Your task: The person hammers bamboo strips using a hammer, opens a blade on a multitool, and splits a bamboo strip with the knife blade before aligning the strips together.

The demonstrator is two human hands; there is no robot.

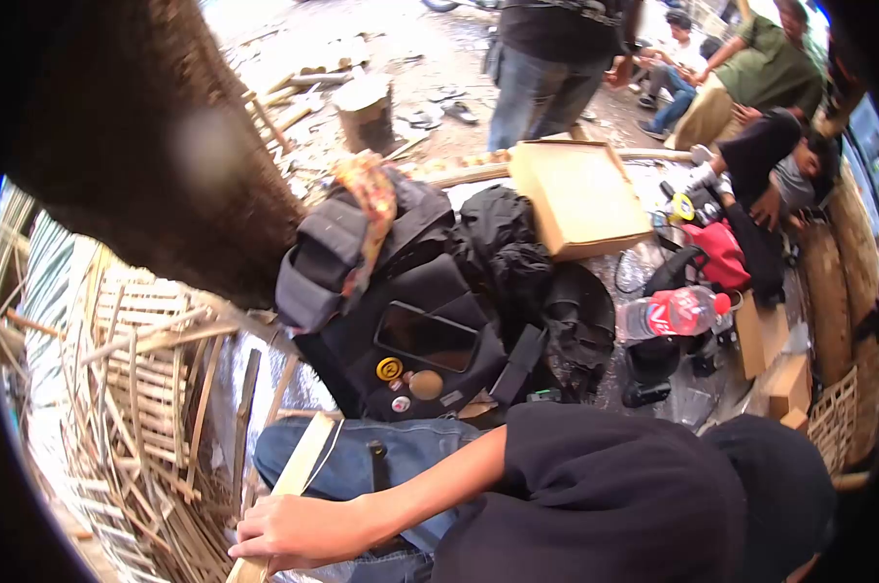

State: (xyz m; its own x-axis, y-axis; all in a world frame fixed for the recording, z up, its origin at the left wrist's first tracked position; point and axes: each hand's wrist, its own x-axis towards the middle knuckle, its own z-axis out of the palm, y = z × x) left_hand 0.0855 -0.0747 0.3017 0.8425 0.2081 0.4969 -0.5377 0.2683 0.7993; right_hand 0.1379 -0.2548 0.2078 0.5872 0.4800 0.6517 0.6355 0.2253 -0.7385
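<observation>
My right hand point(299, 530) reaches out to the lower left with its fingers wrapped round a pale bamboo strip point(304, 457). The strip's upper end sticks out past the hand, and a thin sliver curls off beside it. Part of its length is hidden under the fingers. Beneath and behind the forearm is a leg in blue jeans point(342, 452). A black shirt point(605, 505) fills the bottom middle. My left hand is outside the frame.
Bags point(449, 291) with a phone point(425, 336) on top lie beyond the knee. A cardboard box point(580, 199) and a red-labelled bottle point(677, 313) stand farther right. Split bamboo point(143, 389) is piled left, below a tree trunk point(168, 146). Several people stand or sit behind.
</observation>
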